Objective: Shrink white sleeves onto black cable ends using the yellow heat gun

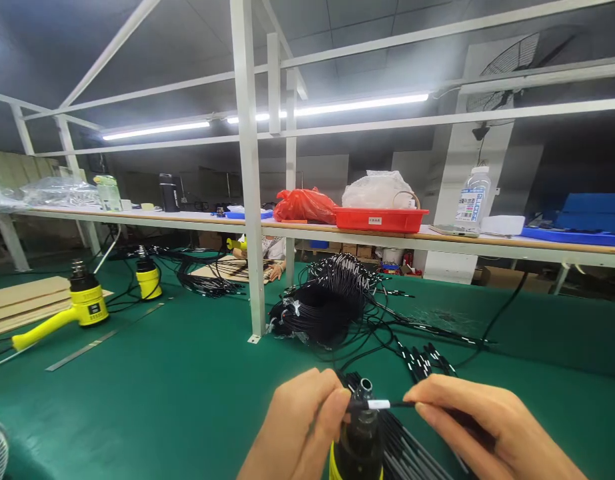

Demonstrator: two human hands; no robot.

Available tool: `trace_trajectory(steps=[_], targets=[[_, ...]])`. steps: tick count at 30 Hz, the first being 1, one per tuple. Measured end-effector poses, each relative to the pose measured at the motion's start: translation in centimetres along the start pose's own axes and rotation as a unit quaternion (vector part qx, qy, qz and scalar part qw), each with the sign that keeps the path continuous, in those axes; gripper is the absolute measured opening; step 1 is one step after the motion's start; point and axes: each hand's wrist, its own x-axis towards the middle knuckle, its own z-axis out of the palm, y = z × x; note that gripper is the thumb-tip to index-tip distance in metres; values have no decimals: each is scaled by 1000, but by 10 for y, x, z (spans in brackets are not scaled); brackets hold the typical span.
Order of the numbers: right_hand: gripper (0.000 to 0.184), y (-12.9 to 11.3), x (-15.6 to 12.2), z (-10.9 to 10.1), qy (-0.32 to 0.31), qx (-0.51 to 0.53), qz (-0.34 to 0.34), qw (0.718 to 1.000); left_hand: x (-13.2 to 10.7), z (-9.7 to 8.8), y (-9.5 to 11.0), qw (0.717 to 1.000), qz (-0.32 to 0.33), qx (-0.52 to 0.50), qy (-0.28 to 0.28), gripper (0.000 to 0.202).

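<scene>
Between my two hands a thin black cable is stretched level, with a white sleeve (379,405) around it. My left hand (307,417) pinches the thicker black part just left of the sleeve. On the other side, my right hand (475,417) pinches the thin cable between thumb and forefinger. Directly beneath the cable stands a yellow and black heat gun (360,443), its metal nozzle pointing up close to the sleeve. Several black cables (412,447) lie beside and behind this heat gun, partly hidden by my right hand.
A big coil of black cables (317,310) lies by the white shelf post (250,200). Two more heat guns, one nearer (87,303) and one farther (148,275), stand left near a steel ruler (82,351). The shelf holds a red tray (380,220). Another person's hand (276,271) shows beyond.
</scene>
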Motion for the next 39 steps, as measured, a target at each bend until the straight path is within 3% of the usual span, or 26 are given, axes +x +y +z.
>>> trace_trajectory(steps=[4,11,19,28,39], targets=[[34,-5,6,7,-47,36,50,997,6,7,1,999,9,-3,41,42],[37,0,15,21,-42,52,63,996,9,9,-12,999,-32,-17,27,42],[35,17,21,36,-32,37,99,994,18,13,-10,998,-49,-24,34,40],[32,16,26,34,-19,29,107,994,24,16,-9,997,-63,-33,-15,32],[29,20,25,32,-13,23,102,994,27,12,1,996,-75,-45,-21,17]])
